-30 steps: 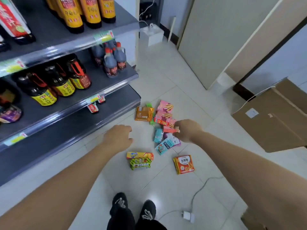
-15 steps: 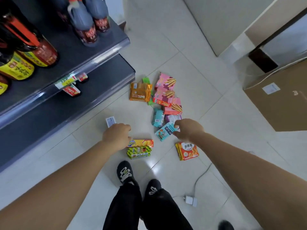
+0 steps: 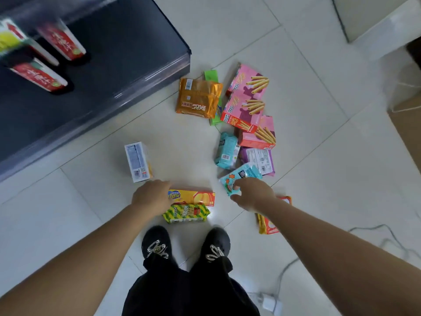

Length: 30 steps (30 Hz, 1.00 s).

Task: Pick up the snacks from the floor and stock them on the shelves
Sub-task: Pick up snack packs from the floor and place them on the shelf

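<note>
Snacks lie scattered on the tiled floor beside the dark bottom shelf. My left hand covers the left end of a yellow cheese box; its fingers are hidden. A green-yellow packet lies just below that box. My right hand pinches the near end of a teal packet between thumb and fingers. Beyond lie a second teal packet, a purple packet, three pink stick-biscuit boxes, an orange packet and a white box. An orange-red packet shows under my right forearm.
Red-labelled bottles stand on the shelves at upper left. My two black shoes are just behind the snacks. A white charger with a trailing cable lies at lower right. A cardboard box sits at the right edge.
The view has tilted down and moved closer to the floor. Both hands have dropped onto the snacks: the left onto the cheese box, the right onto the teal packet.
</note>
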Each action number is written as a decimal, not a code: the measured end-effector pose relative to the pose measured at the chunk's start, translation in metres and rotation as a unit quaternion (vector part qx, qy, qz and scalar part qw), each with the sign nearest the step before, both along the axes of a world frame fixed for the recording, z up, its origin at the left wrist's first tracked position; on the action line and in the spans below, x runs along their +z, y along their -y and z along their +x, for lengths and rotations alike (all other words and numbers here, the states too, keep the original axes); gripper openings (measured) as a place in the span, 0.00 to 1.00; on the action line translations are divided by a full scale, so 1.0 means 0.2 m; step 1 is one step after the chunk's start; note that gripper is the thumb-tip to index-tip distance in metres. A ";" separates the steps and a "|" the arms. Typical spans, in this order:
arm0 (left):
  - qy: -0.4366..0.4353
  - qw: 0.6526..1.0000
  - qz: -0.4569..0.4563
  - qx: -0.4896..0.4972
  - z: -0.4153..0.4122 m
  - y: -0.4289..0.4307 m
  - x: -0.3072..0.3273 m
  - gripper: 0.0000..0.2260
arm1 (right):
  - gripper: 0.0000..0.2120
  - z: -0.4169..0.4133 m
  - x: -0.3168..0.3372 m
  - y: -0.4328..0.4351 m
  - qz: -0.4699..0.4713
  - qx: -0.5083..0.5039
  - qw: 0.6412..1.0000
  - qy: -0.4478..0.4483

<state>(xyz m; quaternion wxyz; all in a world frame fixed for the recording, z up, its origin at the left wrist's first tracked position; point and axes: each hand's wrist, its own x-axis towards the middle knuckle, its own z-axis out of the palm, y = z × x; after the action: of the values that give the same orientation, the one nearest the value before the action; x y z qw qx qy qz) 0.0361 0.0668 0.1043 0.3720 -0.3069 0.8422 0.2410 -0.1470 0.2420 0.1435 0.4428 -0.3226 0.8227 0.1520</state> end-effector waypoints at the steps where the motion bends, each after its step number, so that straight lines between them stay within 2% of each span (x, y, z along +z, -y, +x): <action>1: 0.008 1.000 0.002 -0.001 0.01 -0.01 -0.09 0.17 | 0.19 -0.01 -0.09 0.00 0.005 0.001 1.000 0.002; 5: 0.031 0.999 0.000 -0.021 0.01 -0.05 -0.43 0.19 | 0.19 -0.09 -0.41 -0.04 0.028 0.007 1.000 -0.006; 9: 0.056 0.993 -0.042 -0.097 0.01 -0.08 -0.73 0.17 | 0.19 -0.19 -0.70 -0.09 0.028 0.003 0.998 -0.058; 11: 0.072 0.989 -0.061 -0.117 0.00 -0.09 -0.85 0.18 | 0.26 -0.25 -0.83 -0.12 0.011 -0.057 0.992 -0.112; 13: 0.090 0.987 -0.065 -0.120 0.00 -0.10 -0.96 0.18 | 0.36 -0.30 -0.95 -0.15 -0.002 -0.177 0.972 -0.151; 15: 0.103 0.987 -0.056 -0.114 0.01 -0.10 -1.06 0.19 | 0.44 -0.36 -1.05 -0.19 -0.012 -0.356 0.923 -0.146; 16: 0.108 0.987 -0.049 -0.110 0.02 -0.09 -1.10 0.20 | 0.46 -0.38 -1.08 -0.20 -0.023 -0.457 0.879 -0.131; 18: 0.118 0.987 -0.024 -0.108 0.02 -0.07 -1.16 0.24 | 0.43 -0.41 -1.14 -0.24 -0.044 -0.617 0.782 -0.077; 19: 0.123 0.986 -0.011 -0.112 0.01 -0.06 -1.18 0.28 | 0.39 -0.42 -1.18 -0.26 -0.057 -0.661 0.747 -0.048; 22: 0.131 0.982 0.025 -0.131 0.00 -0.02 -1.21 0.38 | 0.28 -0.41 -1.27 -0.29 -0.077 -0.730 0.679 0.003; 25: 0.124 0.984 0.038 -0.122 -0.01 -0.01 -1.22 0.39 | 0.23 -0.36 -1.30 -0.27 -0.104 -0.798 0.592 0.046; 28: 0.093 0.990 0.045 -0.099 0.00 -0.03 -1.23 0.37 | 0.20 -0.32 -1.30 -0.26 -0.105 -0.826 0.550 0.064; 30: 0.063 0.995 0.075 -0.034 0.01 -0.03 -1.23 0.36 | 0.20 -0.30 -1.30 -0.25 -0.118 -0.827 0.547 0.054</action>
<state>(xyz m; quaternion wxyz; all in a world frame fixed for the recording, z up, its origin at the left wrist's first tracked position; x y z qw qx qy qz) 0.0373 0.0719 -0.1419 0.4543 -0.2640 0.8065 0.2711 -0.2071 0.2921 -0.1168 0.3745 0.4430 0.7109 -0.3976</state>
